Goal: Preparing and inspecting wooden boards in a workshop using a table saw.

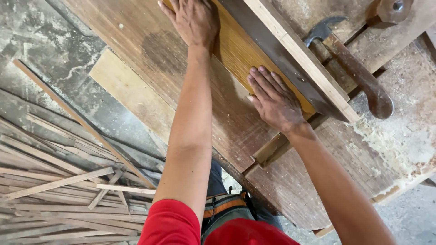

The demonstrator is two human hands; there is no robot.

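My left hand (194, 19) lies flat, fingers together, on the far end of a yellowish wooden board (238, 56) at the top of the view. My right hand (274, 100) presses palm down on the near end of the same board, fingers spread slightly. The board rests on a dark brown wooden work table (154, 59) and runs alongside a grey metal fence with a pale wooden strip (299, 59) on its right edge. Neither hand grips anything; both rest flat on the board.
A claw hammer (356, 68) with a brown wooden handle lies on the table beyond the fence, on a sawdust-covered surface (399, 131). A heap of thin wooden offcut strips (59, 190) covers the concrete floor at lower left. A pale plank (127, 95) lies beside the table.
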